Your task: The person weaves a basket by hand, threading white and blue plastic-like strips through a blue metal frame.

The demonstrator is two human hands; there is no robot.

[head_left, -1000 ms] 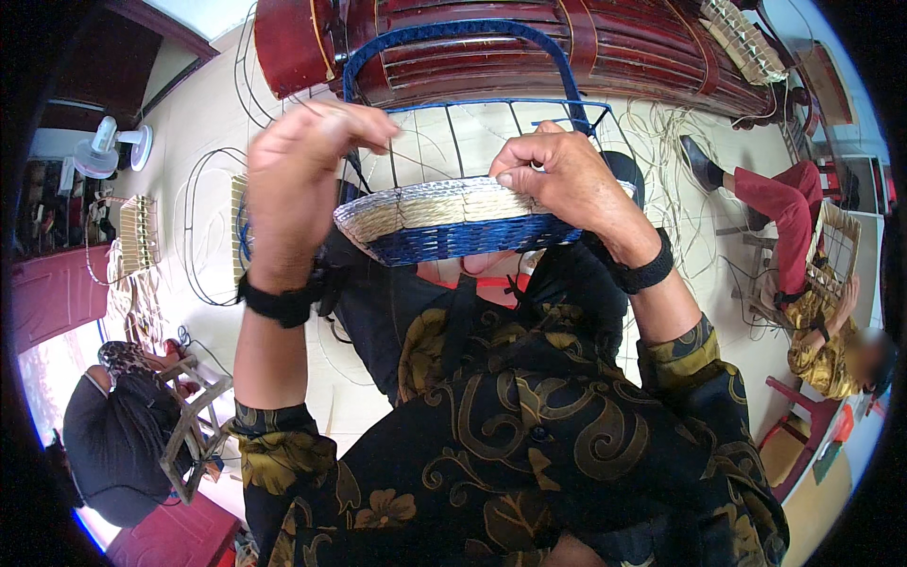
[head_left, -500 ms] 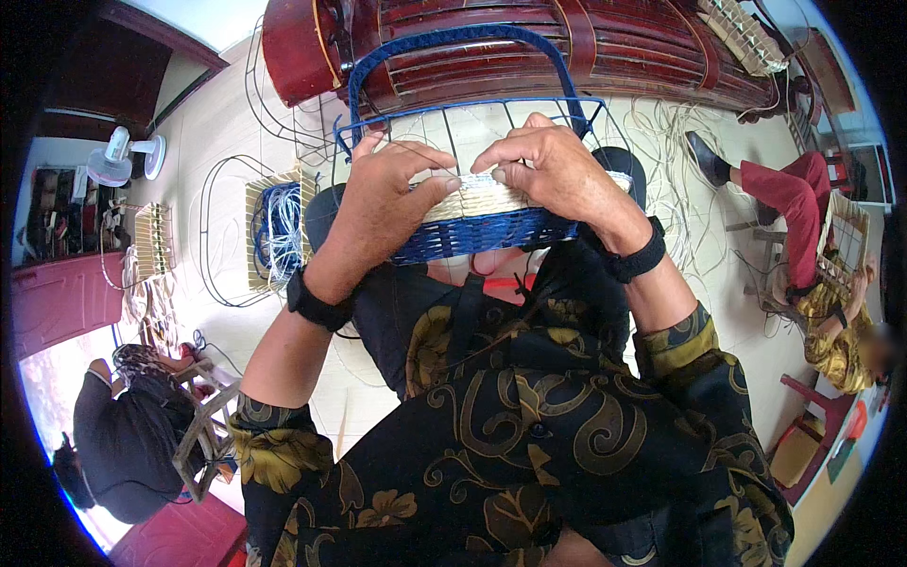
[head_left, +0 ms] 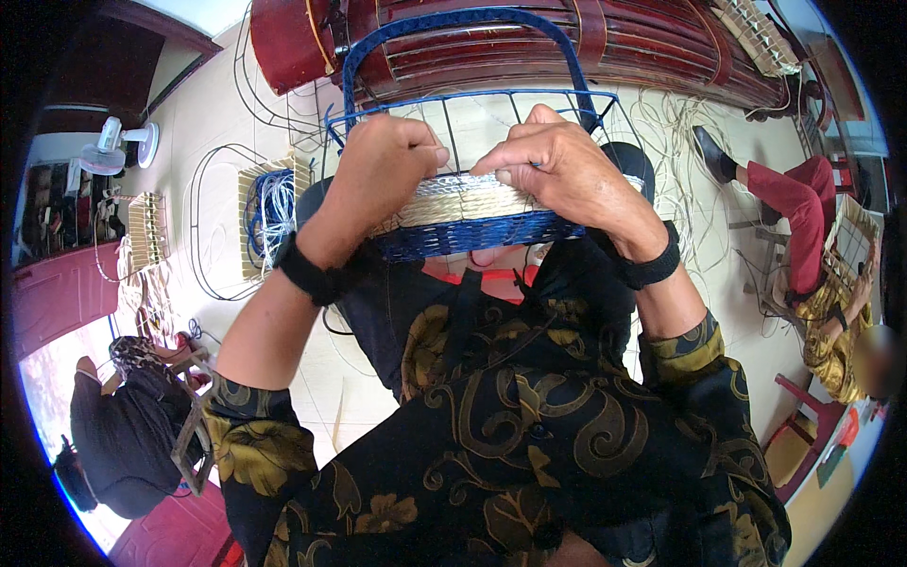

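On my lap rests a half-woven basket (head_left: 482,230) with a blue lower band, a cream band above it and a silver-white strand (head_left: 430,186) along the top of the weave. Bare wire uprights rise from there to a blue rim, and a blue wrapped handle (head_left: 453,19) arches over the far side. My left hand (head_left: 383,168) is closed at the basket's left part, thumb against the curled fingers; whatever it pinches is too thin to make out. Thumb and forefinger of my right hand (head_left: 567,175) pinch the silver-white strand near the middle uprights.
To the left a tan box-shaped basket (head_left: 250,222) holds blue and white strands, beside bent wire frames (head_left: 196,222). Loose pale strands (head_left: 675,180) litter the floor at right. A dark red wooden bench (head_left: 652,42) stands beyond. Other people sit at lower left (head_left: 137,430) and far right (head_left: 803,217).
My left hand has drawn up and slightly left, its fingers curling from stretched out to closed. My right hand stays pinched at nearly the same spot on the weave. The view has shifted slightly.
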